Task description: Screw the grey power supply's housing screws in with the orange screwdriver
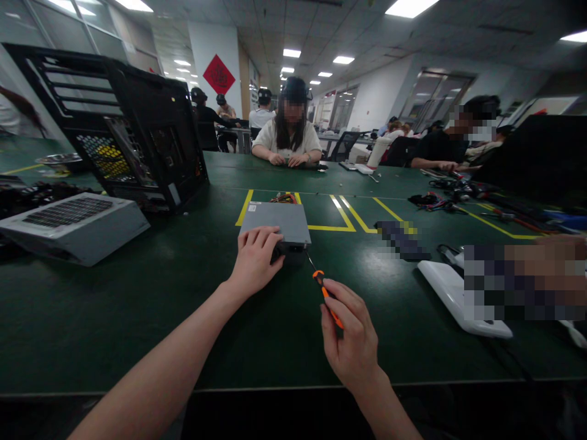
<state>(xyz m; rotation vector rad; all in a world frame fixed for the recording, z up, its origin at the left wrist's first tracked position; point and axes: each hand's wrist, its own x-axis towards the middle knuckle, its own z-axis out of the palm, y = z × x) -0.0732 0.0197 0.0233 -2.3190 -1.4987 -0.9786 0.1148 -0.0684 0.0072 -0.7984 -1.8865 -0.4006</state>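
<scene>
A grey computer power supply (284,221) lies on the green table (220,342) in front of me, its bundle of coloured cables (284,198) at the far side. My left hand (257,260) grips its near left part, fingers over the top and thumb at the near face. In my right hand (351,330) is a screwdriver (326,294) with an orange and black handle. Its shaft points up and left, and the tip meets the power supply's near right corner. Whether a screw sits under the tip is too small to tell.
A black computer case (151,134) stands at the left, behind another grey power supply (77,223). To the right lie a white device (458,299), a blurred dark object (401,239) and tangled cables (452,194). A person (291,131) sits opposite; another (444,143) sits at the far right.
</scene>
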